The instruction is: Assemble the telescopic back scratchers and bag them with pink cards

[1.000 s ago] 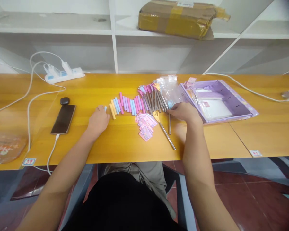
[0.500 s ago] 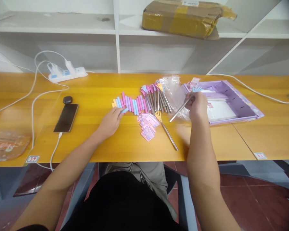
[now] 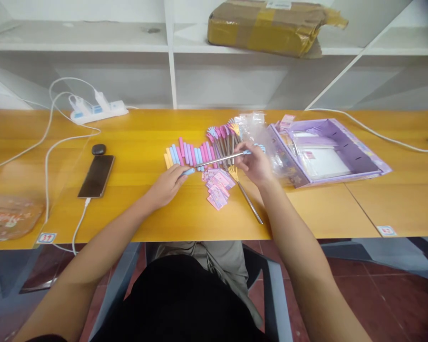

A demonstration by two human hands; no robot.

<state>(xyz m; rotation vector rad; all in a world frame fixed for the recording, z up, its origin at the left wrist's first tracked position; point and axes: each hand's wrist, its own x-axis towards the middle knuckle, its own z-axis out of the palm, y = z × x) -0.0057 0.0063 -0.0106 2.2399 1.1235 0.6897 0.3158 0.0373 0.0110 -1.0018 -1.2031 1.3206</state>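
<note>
My left hand is closed on a light-blue tube-shaped handle grip, at the front of a row of pink, purple, blue and yellow grips. My right hand holds a back scratcher near its blue hand-shaped head. Its metal rod points left across the grips, with the far end near my left fingers; whether it touches the held grip I cannot tell. Behind it lies a bunch of back scratchers. A single yellow-headed back scratcher and small pink cards lie closer to me.
A purple open box stands at the right, with clear plastic bags beside it. On the left are a phone, a black case, a power strip and cables. A taped carton sits on the shelf.
My right hand has moved left from beside the purple box, bringing the blue-headed back scratcher over the grips toward my left hand. My left hand has stayed nearly in place with the blue grip.
</note>
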